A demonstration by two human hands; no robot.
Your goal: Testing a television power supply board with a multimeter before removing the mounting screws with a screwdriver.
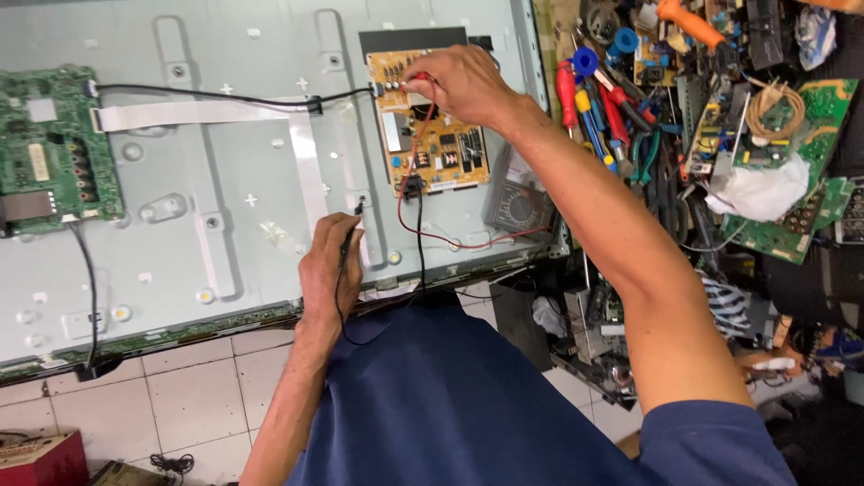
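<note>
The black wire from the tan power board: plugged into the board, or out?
Cannot tell for sure. The black wire runs to the tan power board's upper left corner, but the right hand with the red probe hides part of that corner.

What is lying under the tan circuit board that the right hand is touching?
The tan circuit board lies on the grey metal back panel, over a black sheet showing above its top edge. The right hand covers its top right corner; what lies directly beneath stays hidden.

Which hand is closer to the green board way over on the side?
The left hand. It rests on the metal panel, some way from the green board. The right hand is farther off, on the tan board.
</note>
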